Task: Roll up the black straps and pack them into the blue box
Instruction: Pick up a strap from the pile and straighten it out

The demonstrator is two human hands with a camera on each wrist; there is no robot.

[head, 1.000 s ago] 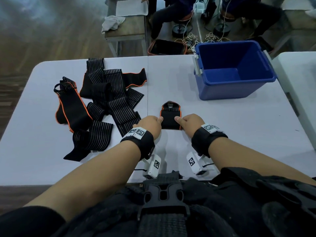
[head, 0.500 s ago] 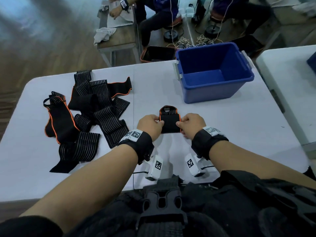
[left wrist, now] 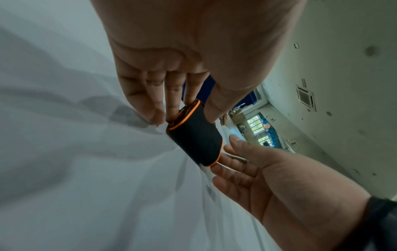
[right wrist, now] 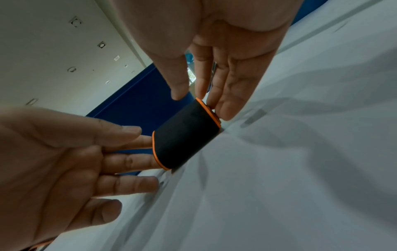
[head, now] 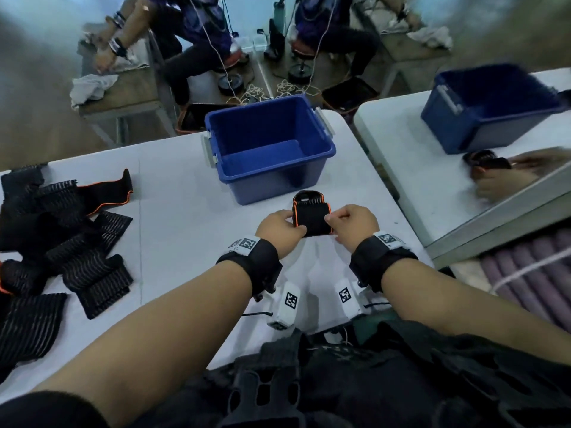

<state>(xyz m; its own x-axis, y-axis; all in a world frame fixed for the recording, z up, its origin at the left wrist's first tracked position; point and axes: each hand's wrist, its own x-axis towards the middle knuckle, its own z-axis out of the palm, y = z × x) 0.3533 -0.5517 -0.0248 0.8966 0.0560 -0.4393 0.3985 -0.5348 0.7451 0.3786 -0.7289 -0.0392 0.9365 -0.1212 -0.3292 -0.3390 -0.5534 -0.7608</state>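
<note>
White tabletop [head: 173,180] carried the empty blue box [head: 321,140] and, at left, a heap of unrolled black straps [head: 61,242]. Left hand [head: 279,228] and right hand [head: 355,225] pinched the ends of the rolled, orange-edged strap [head: 312,220] near the box, fingers [left wrist: 171,95] narrow.

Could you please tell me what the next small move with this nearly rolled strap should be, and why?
Probably roll once more toward the blue plastic box. The black, orange-edged strap roll lies on the white table, held at its ends by the left hand and right hand, with a short looped tail still unrolled.
</note>
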